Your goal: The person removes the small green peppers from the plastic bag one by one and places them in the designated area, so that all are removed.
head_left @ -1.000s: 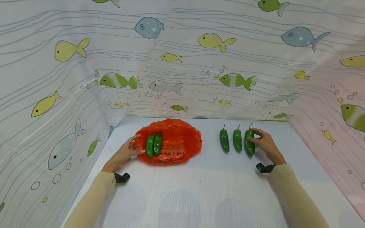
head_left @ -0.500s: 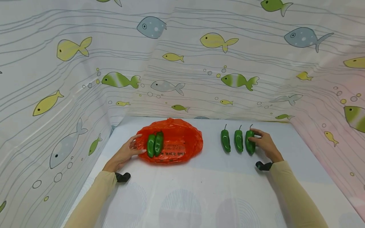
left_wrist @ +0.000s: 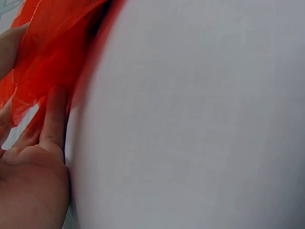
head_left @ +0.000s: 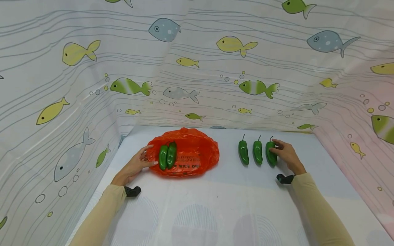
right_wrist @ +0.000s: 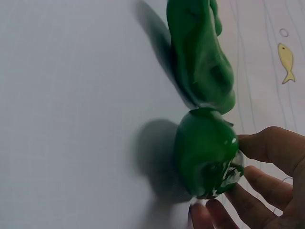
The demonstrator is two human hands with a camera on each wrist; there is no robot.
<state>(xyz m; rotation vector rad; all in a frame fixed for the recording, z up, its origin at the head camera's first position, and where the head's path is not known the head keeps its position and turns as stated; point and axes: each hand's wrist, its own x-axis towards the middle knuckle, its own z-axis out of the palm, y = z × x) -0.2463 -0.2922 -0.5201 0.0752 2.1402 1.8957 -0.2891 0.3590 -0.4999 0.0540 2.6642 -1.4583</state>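
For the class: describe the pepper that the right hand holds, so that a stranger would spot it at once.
On the white tabletop, right of the red bag, three green peppers form a row. Go to the end farthest from the bag to find the rightmost pepper. Unlike its two neighbours, it is held by the right hand.

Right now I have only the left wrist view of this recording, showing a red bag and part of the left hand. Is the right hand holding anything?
Observer: Yes, the right hand holds a green pepper.
Operator: Is anything inside the red bag? I can only see its outside.
Observer: Two green peppers lie next to each other in it.
Operator: Besides the held one, are there others outside?
Observer: Two more peppers lie apart in a row, to the left of the held one in the head view.
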